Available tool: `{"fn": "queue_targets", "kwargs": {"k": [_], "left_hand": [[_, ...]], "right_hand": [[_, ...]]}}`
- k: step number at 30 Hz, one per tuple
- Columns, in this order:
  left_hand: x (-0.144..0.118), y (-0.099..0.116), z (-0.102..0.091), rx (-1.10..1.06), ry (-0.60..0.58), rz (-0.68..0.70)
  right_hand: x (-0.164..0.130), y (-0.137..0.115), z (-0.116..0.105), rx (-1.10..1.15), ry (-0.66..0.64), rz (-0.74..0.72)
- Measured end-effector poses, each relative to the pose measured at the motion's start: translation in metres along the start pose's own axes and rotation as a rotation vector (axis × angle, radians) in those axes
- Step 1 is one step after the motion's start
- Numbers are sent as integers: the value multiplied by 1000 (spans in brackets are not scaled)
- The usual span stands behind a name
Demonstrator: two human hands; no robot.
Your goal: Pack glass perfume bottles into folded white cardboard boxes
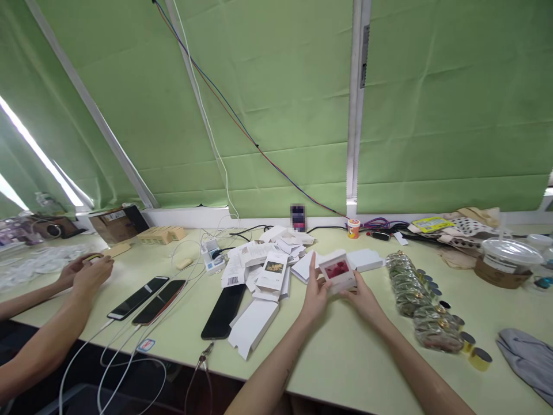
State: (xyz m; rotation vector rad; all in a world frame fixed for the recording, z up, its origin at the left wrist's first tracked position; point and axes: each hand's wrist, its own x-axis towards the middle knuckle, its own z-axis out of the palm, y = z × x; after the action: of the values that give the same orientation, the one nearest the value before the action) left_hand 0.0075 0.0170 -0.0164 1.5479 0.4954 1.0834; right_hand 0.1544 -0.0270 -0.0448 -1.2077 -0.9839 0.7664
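Between my two hands is a small white cardboard box (338, 270) with a red picture on its face, tilted toward me above the table. My left hand (317, 288) grips its left side, thumb at the lower edge. On the right side and lower corner, my right hand (359, 293) is closed around it. Just left of my hands lies a heap of flattened white boxes (271, 274), one showing a yellow picture. A black phone (223, 311) lies flat beside the heap. Another flat white box (365, 259) rests behind my right hand.
Wrapped packets (408, 288) with small gold-lidded jars (468, 341) line the right. A plastic-lidded bowl (505, 262) and grey cloth (527, 360) lie farther right. Two charging phones (138, 297) and white cables (110, 363) sit left, near a co-worker's hands (90, 271). A power strip (211, 255) stands behind.
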Motion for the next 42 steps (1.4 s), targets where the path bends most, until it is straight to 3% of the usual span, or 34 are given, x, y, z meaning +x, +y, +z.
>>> {"fn": "queue_targets", "kwargs": {"k": [8,12,21,27,31,37,42], "left_hand": [[-6,6,1,509,-250,193],[-7,11,0,547,-304,226],[-9,9,-1,645,-349,192],[-8,-8,-4,614,-311,259],[-9,-18,-3,528,-229,193],[-9,-12,2,348,-220,59],[-9,-6,5,252,-233,35]], "right_hand": [[4,-20,-14,-4,209,-119],[-1,-33,-19,34,264,-133],[-6,-37,-10,151,217,-179],[-8,-43,-10,256,226,-172],[-5,-41,-13,305,228,-124],[3,-26,-16,313,280,-68],[3,-20,-15,290,288,-21]]}}
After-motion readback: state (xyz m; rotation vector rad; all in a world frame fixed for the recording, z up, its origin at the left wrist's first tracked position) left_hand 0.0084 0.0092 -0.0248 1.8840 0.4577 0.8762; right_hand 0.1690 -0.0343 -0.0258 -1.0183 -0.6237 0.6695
